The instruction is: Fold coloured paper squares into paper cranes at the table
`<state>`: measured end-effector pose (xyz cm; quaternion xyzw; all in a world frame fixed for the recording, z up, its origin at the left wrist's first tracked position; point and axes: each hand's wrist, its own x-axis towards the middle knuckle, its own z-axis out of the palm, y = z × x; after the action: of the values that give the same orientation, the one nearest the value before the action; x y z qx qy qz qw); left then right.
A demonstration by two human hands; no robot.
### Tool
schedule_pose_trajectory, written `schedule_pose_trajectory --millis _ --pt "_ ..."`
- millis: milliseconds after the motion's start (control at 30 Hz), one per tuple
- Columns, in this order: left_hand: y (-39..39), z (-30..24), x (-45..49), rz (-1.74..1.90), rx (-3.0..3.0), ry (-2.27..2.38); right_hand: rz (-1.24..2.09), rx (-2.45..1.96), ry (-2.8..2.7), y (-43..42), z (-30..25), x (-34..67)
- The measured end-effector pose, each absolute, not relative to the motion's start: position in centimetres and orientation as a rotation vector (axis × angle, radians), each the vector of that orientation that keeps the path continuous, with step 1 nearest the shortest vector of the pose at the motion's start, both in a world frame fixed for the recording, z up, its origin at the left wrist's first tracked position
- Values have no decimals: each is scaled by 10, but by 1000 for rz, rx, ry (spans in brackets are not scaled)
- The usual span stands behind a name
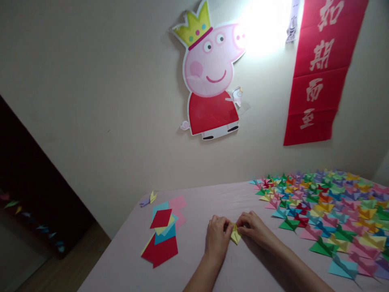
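A small piece of folded yellow origami paper (235,236) lies on the pale pink cloth, between my two hands. My left hand (217,235) is closed, thumb and index finger pinching the paper's left upper edge. From the other side my right hand (253,228) grips its upper right part with bent fingers. The lower tip of the paper points toward me and shows a crease down its middle. Fingers cover its upper part.
Loose coloured paper sheets (165,245) overlap at the left. Two folded pieces, yellow (152,197) and purple (145,201), lie at the far left corner. Many folded paper cranes (322,215) stand in rows at the right. The wall behind carries a pig cutout (212,81) and a red banner (322,73).
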<state>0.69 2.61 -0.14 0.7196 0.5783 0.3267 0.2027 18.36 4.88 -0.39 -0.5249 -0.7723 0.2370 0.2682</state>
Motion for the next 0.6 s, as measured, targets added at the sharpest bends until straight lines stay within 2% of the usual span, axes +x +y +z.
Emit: schedule_pose_trajectory --millis 600 --pt "29 7 -1 929 1942 1419 445 -1583 -1987 39 -1 162"
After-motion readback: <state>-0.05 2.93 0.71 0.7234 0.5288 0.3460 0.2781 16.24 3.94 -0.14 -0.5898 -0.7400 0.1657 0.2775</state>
